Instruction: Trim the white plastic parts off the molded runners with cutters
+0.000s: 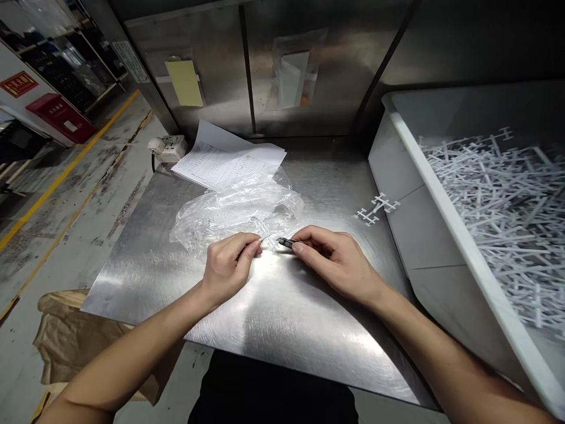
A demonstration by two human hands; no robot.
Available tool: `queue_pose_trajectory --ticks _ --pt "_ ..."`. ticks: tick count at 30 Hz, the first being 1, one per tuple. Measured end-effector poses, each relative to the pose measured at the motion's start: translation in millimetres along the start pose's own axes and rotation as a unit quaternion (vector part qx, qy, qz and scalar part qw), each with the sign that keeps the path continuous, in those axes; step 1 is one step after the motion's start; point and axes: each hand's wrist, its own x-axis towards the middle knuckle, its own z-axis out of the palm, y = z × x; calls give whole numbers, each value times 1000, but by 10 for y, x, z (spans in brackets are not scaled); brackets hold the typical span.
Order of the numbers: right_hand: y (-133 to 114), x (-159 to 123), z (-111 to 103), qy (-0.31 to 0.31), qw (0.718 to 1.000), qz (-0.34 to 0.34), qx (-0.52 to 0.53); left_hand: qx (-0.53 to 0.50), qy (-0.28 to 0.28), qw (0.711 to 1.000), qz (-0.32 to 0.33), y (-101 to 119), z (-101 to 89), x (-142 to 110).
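My left hand [232,262] pinches one end of a small white branched plastic sprue [266,234] between thumb and fingertips. Held in the curled fingers of my right hand [338,259] is a small dark tool with a shiny tip, which looks like a nail clipper [286,242]. Its tip meets or lies very close to the sprue; exact contact is too small to tell. Just beyond both hands, a crumpled clear plastic bag [233,209] lies on the metal table [282,318]. Another white sprue [377,209] rests on the table to the right.
A large grey bin [424,235] full of white sprues [507,218] stands at the right. Printed papers [229,154] lie behind the bag, beside a power socket block [172,148]. Brown wrapping [66,330] is on the floor at left. A metal panel [220,65] rises behind the table.
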Motion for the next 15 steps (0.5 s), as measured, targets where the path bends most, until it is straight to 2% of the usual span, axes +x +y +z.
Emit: queue_pose_trajectory --ticks 15 --pt "-18 -23 7 0 1000 -20 -17 14 -1 999 34 -14 6 -11"
